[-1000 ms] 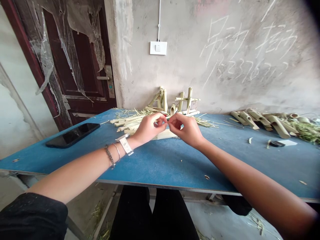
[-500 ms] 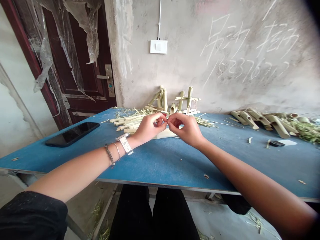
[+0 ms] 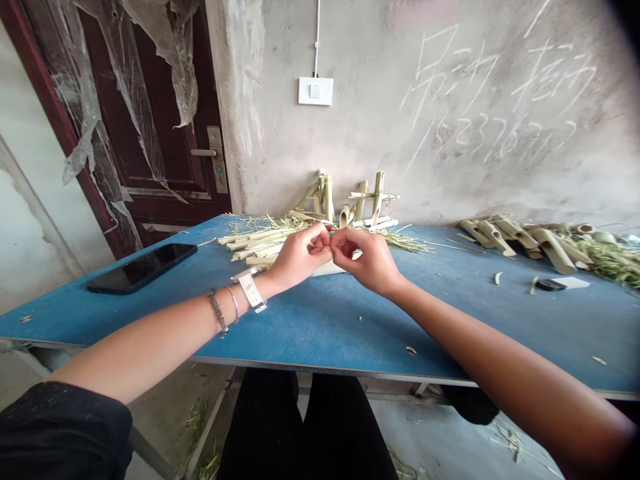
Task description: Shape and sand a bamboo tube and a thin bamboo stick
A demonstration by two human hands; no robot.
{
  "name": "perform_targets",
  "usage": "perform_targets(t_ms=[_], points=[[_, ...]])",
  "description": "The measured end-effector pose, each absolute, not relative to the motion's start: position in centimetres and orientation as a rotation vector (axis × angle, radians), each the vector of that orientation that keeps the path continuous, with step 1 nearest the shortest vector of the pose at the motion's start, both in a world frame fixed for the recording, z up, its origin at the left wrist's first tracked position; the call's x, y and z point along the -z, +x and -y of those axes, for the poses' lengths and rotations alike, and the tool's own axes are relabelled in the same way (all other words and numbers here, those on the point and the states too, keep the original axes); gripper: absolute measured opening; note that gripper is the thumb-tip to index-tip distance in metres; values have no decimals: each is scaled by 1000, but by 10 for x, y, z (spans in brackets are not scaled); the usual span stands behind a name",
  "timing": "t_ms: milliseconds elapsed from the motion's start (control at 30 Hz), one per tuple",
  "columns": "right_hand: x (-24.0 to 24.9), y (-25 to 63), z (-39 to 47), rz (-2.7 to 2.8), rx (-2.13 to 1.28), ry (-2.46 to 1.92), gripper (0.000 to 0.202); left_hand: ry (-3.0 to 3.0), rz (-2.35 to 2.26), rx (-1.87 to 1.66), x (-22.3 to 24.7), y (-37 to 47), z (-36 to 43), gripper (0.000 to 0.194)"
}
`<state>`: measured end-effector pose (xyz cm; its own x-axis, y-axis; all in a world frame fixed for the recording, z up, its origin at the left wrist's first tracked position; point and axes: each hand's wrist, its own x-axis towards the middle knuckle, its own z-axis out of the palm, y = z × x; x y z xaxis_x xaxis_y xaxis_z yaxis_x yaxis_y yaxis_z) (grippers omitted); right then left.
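Blue surface (image 3: 300, 333), scrawled wall (image 3: 360, 140): left hand (image 3: 299, 255) and right hand (image 3: 371, 261) meet, fingers (image 3: 320, 257) pinched, anything held too small to tell, near pale, slender bamboo sticks (image 3: 256, 239).

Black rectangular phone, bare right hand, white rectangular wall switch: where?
Black rectangular phone (image 3: 143, 268), head view: middle of its screen.
Bare right hand (image 3: 375, 263), head view: back of the hand.
White rectangular wall switch (image 3: 315, 91), head view: its central button.

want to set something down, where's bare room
Mostly bare table lies between the left forearm and right forearm. Another patch lies between the phone and left forearm. A third, with scraps, separates right forearm and bamboo. Crowded: behind the hands, sticks and straw; far right, bamboo.
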<state>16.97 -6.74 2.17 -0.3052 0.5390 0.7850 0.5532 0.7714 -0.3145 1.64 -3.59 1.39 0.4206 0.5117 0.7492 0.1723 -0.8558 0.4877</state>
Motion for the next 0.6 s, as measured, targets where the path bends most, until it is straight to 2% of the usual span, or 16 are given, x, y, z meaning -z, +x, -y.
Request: perform_targets(t_ms=[600], points=[[-26,175,65,2024,18,-781,10,2541,-593,-1461,-18,12,37,5]])
